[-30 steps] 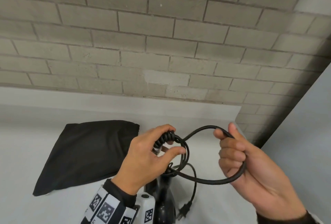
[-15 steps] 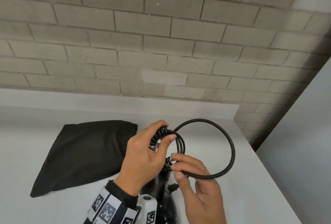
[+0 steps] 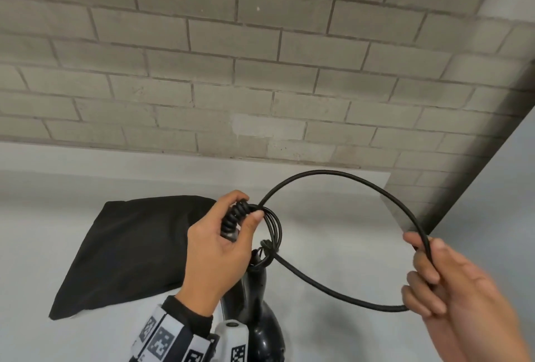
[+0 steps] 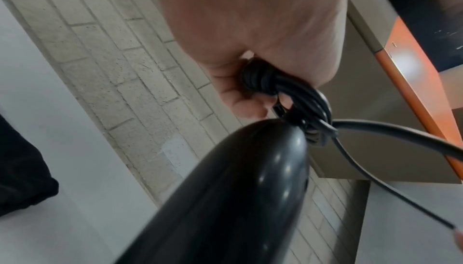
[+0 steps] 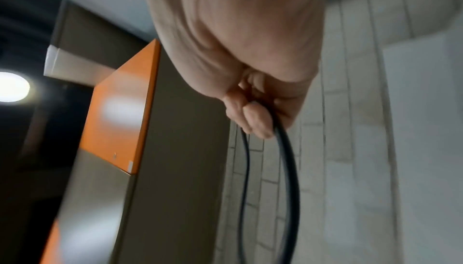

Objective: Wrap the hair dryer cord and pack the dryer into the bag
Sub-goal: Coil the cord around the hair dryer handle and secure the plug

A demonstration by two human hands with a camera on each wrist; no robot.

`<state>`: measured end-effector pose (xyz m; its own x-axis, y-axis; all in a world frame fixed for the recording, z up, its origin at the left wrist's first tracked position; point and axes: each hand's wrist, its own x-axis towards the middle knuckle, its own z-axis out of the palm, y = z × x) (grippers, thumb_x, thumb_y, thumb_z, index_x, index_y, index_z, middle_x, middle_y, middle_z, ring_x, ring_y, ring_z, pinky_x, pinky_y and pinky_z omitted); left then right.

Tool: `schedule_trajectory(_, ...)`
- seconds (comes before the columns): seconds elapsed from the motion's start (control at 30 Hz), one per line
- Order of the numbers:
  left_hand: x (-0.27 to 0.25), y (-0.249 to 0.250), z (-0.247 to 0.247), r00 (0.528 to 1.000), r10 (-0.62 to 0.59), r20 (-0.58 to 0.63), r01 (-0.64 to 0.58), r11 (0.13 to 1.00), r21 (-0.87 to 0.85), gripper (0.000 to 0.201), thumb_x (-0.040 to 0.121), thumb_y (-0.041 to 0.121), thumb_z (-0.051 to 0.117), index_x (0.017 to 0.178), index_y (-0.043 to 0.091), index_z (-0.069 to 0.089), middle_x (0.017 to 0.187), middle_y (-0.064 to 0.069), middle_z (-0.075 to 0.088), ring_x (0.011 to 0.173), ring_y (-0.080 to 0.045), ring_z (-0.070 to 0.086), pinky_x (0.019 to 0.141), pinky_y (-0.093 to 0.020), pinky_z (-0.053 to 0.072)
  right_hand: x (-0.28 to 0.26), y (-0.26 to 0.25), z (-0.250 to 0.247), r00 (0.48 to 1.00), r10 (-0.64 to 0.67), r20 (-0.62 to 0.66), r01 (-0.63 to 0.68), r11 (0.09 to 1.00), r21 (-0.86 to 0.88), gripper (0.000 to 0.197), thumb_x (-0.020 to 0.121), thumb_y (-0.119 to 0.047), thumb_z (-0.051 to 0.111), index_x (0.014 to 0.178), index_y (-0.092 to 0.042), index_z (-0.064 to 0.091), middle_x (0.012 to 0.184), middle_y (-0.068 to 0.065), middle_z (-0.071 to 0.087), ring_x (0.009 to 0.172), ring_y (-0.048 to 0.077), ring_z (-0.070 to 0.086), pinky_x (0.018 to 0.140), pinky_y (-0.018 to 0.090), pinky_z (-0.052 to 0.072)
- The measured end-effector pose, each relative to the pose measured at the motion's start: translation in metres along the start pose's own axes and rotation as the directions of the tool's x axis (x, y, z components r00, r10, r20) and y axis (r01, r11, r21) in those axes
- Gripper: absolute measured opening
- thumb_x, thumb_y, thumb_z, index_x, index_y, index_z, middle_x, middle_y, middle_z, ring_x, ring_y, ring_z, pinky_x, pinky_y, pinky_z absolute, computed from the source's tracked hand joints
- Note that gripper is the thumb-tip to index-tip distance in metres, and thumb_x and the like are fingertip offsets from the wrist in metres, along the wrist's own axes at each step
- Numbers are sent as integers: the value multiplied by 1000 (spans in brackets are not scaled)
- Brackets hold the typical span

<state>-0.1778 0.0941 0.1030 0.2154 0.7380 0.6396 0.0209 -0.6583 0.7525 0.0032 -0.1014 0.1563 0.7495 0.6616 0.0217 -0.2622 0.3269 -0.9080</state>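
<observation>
My left hand [image 3: 231, 234] grips the coiled turns of the black cord [image 3: 341, 176] against the end of the black hair dryer [image 3: 260, 324], whose body hangs below my wrist. The left wrist view shows the glossy dryer [image 4: 225, 199] and the cord bundle [image 4: 265, 78] in my fingers. A wide loop of cord arcs to the right into my right hand [image 3: 428, 280], whose curled fingers hold it. Seen from the right wrist, the cord [image 5: 288, 159] runs down out of that hand [image 5: 258, 109]. The black bag [image 3: 130, 248] lies flat on the white counter [image 3: 333, 251], left of my hands.
A grey brick wall [image 3: 260, 72] rises behind the counter. The counter's right edge drops off near my right hand, beside a grey panel [image 3: 509, 187]. An orange-faced cabinet [image 5: 120, 109] stands to the side in the wrist views.
My right hand has moved from beside the left hand out to the right, drawing the cord into a much wider loop. The left hand keeps its grip on the coils.
</observation>
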Motion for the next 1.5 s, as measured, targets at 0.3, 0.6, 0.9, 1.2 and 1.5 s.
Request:
schedule_trajectory(0.3,-2,5,6,995,97,28,-98,995,37,20,88,33,71,104,26,62,71,8,62,65,-14,63,62,-17,52,-7,50,7,745,-638,-194,317,595,-739,38,84,-35,68,117,-20,59,111,-4,56,94,9,59,77,12,43)
schedule_trajectory(0.6,-3,10,9,981,182,73,-189,977,100,29,88,35,65,109,15,63,72,6,61,64,-10,60,62,-20,50,-27,102,68,918,-101,384,352,656,-668,18,93,-38,58,109,-41,50,90,-16,65,75,4,65,63,12,44)
schedule_trajectory(0.9,0,3,2,982,183,46,-187,978,90,26,87,31,69,107,15,64,69,4,60,61,-13,59,59,-20,50,-19,54,47,908,-236,345,373,832,-412,12,81,-26,62,81,-27,74,55,3,58,53,5,51,55,16,44)
schedule_trajectory(1.2,5,-6,-9,989,148,20,-150,981,121,28,83,29,72,106,13,66,74,4,65,67,-10,63,66,-12,50,3,41,-31,885,-325,332,461,707,-536,37,80,-52,65,66,-17,65,55,-2,51,57,17,45,57,25,36)
schedule_trajectory(1.5,1,2,-1,980,184,78,-189,979,70,33,86,35,69,108,11,66,77,7,64,65,-9,60,64,-14,49,5,95,-21,789,-370,491,600,290,-745,18,84,-41,61,101,-40,60,119,-12,52,109,-2,52,90,3,37)
